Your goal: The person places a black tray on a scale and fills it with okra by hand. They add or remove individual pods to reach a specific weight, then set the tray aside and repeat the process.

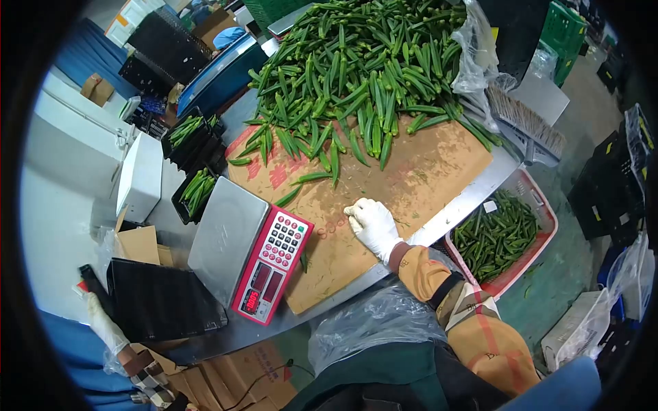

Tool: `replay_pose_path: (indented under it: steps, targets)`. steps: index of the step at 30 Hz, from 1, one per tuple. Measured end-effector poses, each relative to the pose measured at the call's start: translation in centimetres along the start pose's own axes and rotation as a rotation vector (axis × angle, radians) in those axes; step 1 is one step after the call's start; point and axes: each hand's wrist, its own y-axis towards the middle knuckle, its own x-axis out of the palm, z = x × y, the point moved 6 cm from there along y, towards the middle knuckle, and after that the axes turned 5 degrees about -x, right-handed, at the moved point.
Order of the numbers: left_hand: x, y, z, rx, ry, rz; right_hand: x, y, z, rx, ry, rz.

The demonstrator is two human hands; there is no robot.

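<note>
My right hand (373, 225), in a white glove, rests curled over the cardboard sheet (425, 171), with nothing visible in its fingers. A large heap of okra (370, 75) spreads over the far part of that sheet. At the far left, my gloved left hand (104, 325) is closed on a narrow black tray (96, 289), seen nearly edge-on; its fingertips are partly hidden. Beside it stand larger black trays (164, 298). Between my hands sits a red scale (274, 264) with a bare metal plate (229, 240) and a lit red display.
Black trays of okra (199, 192) stand behind the scale, near a white box (139, 177). A pink-rimmed basket of okra (497, 236) is on the floor at right. A brush (524, 123) lies by the table's right edge. Cardboard (236, 377) lies below left.
</note>
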Motion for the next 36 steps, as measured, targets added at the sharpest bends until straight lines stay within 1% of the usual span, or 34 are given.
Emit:
replay_pose_path:
  steps: [1,4,5,6,7,8,9,10,11,12,14,16,17,18,19,20,21,22,23,24,25,26,27,29,30,32,34,35,36]
  targets:
    - [0.0,-2.6,5.7,0.06,0.0,0.131,0.0,-0.1,0.0,0.002,0.006,-0.005]
    - [2.8,-6.9,11.2,0.322,0.177,0.307,-0.1,0.0,-0.1,0.001,0.004,-0.016]
    - [5.6,-9.0,12.7,0.355,0.194,0.254,-0.1,0.1,-0.2,0.005,0.007,-0.023]
    - [9.2,-12.5,16.6,0.427,0.244,0.17,-0.2,0.1,-0.3,0.009,0.009,-0.033]
    - [12.8,-15.7,20.0,0.454,0.199,0.029,-0.3,0.1,-0.3,0.013,0.01,-0.044]
    - [16.1,-18.1,21.5,0.55,0.129,-0.086,-0.3,0.0,-0.2,0.008,0.028,-0.027]
    - [19.2,-19.8,21.3,0.59,0.128,-0.231,-0.3,-0.1,-0.1,0.003,0.044,-0.012]
    - [22.2,-21.4,21.1,0.683,0.201,-0.412,-0.4,-0.1,0.0,-0.006,0.059,0.003]
    - [24.6,-23.3,21.2,0.654,0.246,-0.556,-0.4,-0.1,0.3,0.019,0.127,-0.037]
    - [27.2,-24.3,20.3,0.623,0.361,-0.794,-0.7,0.0,0.6,0.045,0.195,-0.074]
    - [29.7,-25.6,19.6,0.485,0.341,-1.036,-1.4,0.6,2.1,0.116,0.311,-0.108]
    - [31.4,-24.9,22.0,0.424,0.127,-1.062,-3.3,1.9,4.3,0.209,0.41,-0.111]
    - [32.9,-23.9,22.3,0.34,0.068,-1.102,-5.0,3.3,5.9,0.265,0.433,-0.033]
    - [34.1,-23.3,24.2,0.284,-0.026,-1.113,-6.5,5.2,7.5,0.187,0.329,0.105]
    - [35.6,-22.7,26.3,0.405,0.004,-1.116,-8.4,6.8,9.5,0.175,0.12,0.2]
    - [37.1,-21.8,28.5,0.528,0.036,-1.112,-10.1,9.1,11.5,0.047,-0.023,0.367]
    - [38.7,-21.2,30.9,0.569,0.093,-1.142,-11.7,11.6,13.8,-0.017,-0.109,0.429]
    - [40.8,-20.8,33.1,0.612,0.151,-1.173,-14.2,14.1,14.4,0.005,-0.294,0.464]
    - [43.3,-20.3,34.7,0.606,0.166,-1.209,-16.2,16.6,15.8,0.009,-0.423,0.454]
    - [45.9,-19.8,36.2,0.599,0.18,-1.246,-17.6,18.4,16.9,0.112,-0.521,0.425]
    - [49.2,-19.3,37.1,0.638,0.199,-1.217,-17.7,19.6,20.1,0.162,-0.664,0.432]
    - [52.7,-19.1,37.5,0.678,0.214,-1.186,-17.5,20.5,23.2,0.399,-0.601,0.275]
    - [55.7,-19.4,38.2,0.633,0.178,-1.196,-16.8,20.9,24.3,0.443,-0.612,0.235]
    - [62.0,-20.8,39.5,0.535,0.101,-1.254,-15.2,21.4,24.3,0.535,-0.634,0.137]
    - [65.3,-22.1,39.6,0.476,0.062,-1.306,-14.6,21.8,24.4,0.558,-0.724,0.105]
    - [70.6,-25.3,39.6,0.393,-0.139,-1.368,-14.3,22.2,23.6,0.596,-0.755,0.051]
    - [73.8,-28.6,39.1,0.414,-0.182,-1.239,-13.9,21.9,23.8,0.525,-0.808,0.091]
    - [74.1,-29.9,39.3,0.412,0.028,-1.243,-13.5,21.7,23.8,0.528,-0.811,0.096]
    - [74.8,-31.6,39.0,0.493,0.232,-1.056,-13.0,21.7,23.5,0.528,-0.811,0.097]
